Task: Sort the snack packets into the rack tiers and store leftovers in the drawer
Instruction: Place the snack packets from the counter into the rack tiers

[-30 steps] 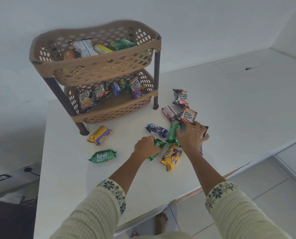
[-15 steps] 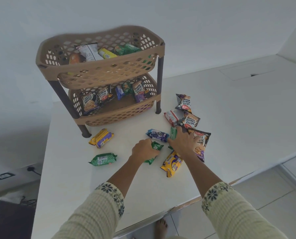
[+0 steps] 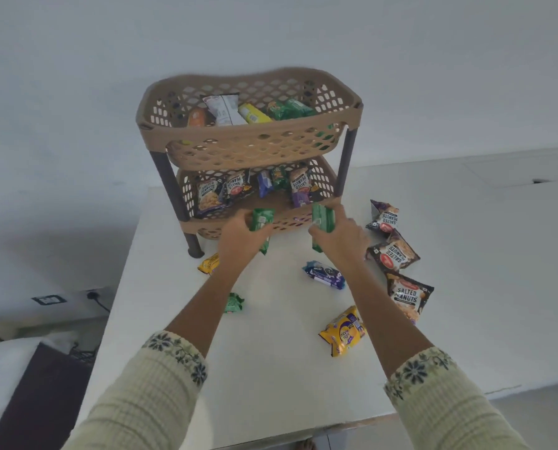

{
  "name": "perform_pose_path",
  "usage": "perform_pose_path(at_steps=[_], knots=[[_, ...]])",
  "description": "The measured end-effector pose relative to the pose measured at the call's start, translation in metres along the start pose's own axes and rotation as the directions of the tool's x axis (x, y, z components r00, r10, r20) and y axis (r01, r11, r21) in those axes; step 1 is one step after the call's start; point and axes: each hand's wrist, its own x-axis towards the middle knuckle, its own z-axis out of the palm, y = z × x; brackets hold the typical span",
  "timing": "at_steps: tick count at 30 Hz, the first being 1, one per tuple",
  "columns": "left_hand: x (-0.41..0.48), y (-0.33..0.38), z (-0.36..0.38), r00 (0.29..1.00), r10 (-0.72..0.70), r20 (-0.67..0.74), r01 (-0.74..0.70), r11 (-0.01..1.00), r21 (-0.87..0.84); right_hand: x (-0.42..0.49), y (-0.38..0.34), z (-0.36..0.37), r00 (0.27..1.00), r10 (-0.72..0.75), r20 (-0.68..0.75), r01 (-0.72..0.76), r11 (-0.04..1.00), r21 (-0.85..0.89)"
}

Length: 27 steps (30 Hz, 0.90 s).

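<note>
Two hands: the left hand (image 3: 238,233) and the right hand (image 3: 339,237) each curl round one green packet, raised side by side just before the rack (image 3: 248,144).
Left hold: fingers wrap the left green packet (image 3: 262,219) at its lower half; its top stands at the lower tier (image 3: 323,186) front rim.
Right hold: the right green packet (image 3: 322,217) is gripped the same way, roughly upright, its free end towards the same rim.
Why so held: probably one per hand to load two at once; the free ends lead, so each can tip over the rim.
Why this pair: both are green, which suggests sorting by kind; a green pack already lies in that tier beyond the hands.
Upper tier (image 3: 248,147): above both hands, holding white, yellow and green packs.
Right of the right hand: three salted peanut packets (image 3: 394,253) on the worktop (image 3: 271,368).
By the right forearm: a blue packet (image 3: 324,274) and, nearer the person, a yellow packet (image 3: 342,331).
By the left forearm: a small green packet (image 3: 234,303); another yellow pack (image 3: 209,263) is partly hidden by the wrist.
Drawer: not in view.
Progress: about midway, judging by the loose packs.
</note>
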Motion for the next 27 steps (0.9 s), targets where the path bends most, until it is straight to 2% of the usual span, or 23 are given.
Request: perform_pose_path(at_steps=[4, 7, 10, 13, 19, 24, 27], knots=[[0.023, -0.012, -0.027, 0.996, -0.045, -0.075, 0.048, 0.998, 0.039, 0.019, -0.032, 0.02, 0.982, -0.152, 0.109, 0.125, 0.968, 0.218], [0.042, -0.015, -0.041, 0.99, -0.079, -0.113, 0.09, 0.991, 0.094, 0.037, -0.057, 0.037, 0.966, -0.212, 0.149, 0.175, 0.957, 0.23], [0.062, -0.015, -0.049, 0.987, -0.117, -0.111, 0.133, 0.98, 0.147, 0.055, -0.078, 0.053, 0.957, -0.215, 0.197, 0.163, 0.955, 0.247], [0.08, -0.014, -0.046, 0.993, -0.083, -0.086, 0.1, 0.97, 0.222, 0.075, -0.092, 0.066, 0.953, -0.202, 0.227, 0.141, 0.956, 0.258], [0.115, -0.004, -0.017, 0.999, -0.003, -0.036, 0.016, 0.934, 0.358, 0.114, -0.098, 0.076, 0.952, -0.226, 0.207, 0.196, 0.968, 0.156], [0.138, -0.002, 0.018, 0.997, -0.043, 0.07, 0.01, 0.908, 0.419, 0.136, -0.082, 0.081, 0.925, -0.196, 0.327, 0.219, 0.975, -0.034], [0.147, -0.005, 0.034, 0.982, -0.12, 0.143, 0.047, 0.901, 0.432, 0.141, -0.078, 0.084, 0.911, -0.161, 0.378, 0.219, 0.969, -0.115]])
